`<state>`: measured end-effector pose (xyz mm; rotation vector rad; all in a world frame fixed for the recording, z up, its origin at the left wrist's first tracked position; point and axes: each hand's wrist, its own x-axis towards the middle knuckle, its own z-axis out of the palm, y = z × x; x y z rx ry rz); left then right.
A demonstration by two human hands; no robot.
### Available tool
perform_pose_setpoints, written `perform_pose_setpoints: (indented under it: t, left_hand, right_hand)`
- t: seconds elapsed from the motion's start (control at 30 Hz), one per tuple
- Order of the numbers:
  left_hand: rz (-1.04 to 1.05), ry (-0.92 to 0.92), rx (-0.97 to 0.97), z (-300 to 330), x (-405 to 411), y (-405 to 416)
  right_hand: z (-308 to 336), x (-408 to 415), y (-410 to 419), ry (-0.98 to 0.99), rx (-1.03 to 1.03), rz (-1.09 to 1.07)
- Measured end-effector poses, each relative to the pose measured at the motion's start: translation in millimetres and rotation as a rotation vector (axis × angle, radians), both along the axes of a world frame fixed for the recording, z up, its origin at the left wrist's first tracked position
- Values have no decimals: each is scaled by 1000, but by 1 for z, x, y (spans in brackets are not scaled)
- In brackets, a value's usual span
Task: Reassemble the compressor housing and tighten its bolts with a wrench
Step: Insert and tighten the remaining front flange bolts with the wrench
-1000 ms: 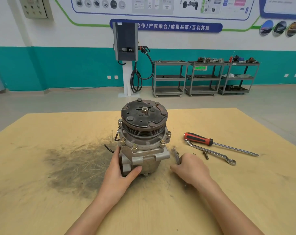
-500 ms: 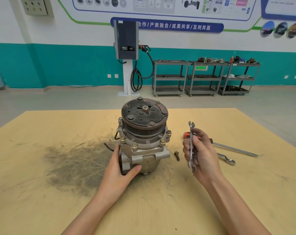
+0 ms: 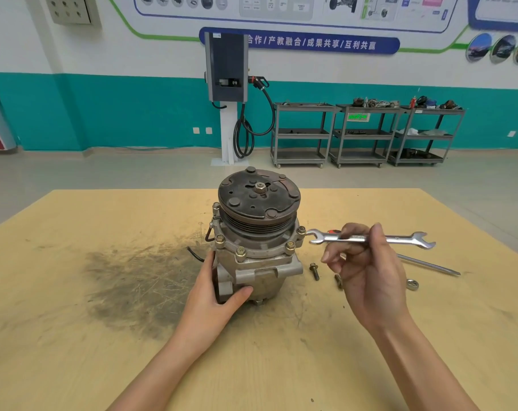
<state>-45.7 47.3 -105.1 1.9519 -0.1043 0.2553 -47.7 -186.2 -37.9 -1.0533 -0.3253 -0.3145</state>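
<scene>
Room: a white-and-teal wall (image 3: 103, 114) is being faced; a charging unit (image 3: 226, 69) and three grey shelf carts (image 3: 367, 134) are being kept against it.
Surface: a yellow board table (image 3: 74, 336) is being marked by a dark grease smear (image 3: 139, 283).
Compressor (image 3: 257, 232): being stood upright, pulley uppermost, at the table's middle; its lower body is being gripped by the left hand (image 3: 213, 298).
Wrench (image 3: 367, 238): being pinched level by the right hand (image 3: 367, 280), one open end just beside a flange bolt (image 3: 301, 230).
Loose bolt (image 3: 314, 270): being left beside the housing.
Hidden: a screwdriver (image 3: 429, 264) is being largely covered by the right hand.

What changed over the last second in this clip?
The right hand picked the wrench up off the table, raised it and turned it level, one end near a housing bolt. The left hand kept gripping the compressor.
</scene>
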Motion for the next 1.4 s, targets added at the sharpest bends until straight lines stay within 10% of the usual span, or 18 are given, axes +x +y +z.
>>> perform_pose_setpoints:
  t: [1.07, 1.4]
  left_hand:
    - [4, -4, -16, -8, 5, 2]
    - [14, 0, -5, -10, 8, 3]
  right_hand:
    - [-13, -11, 32, -71, -183, -166]
    - [-7, 4, 21, 127, -51, 116]
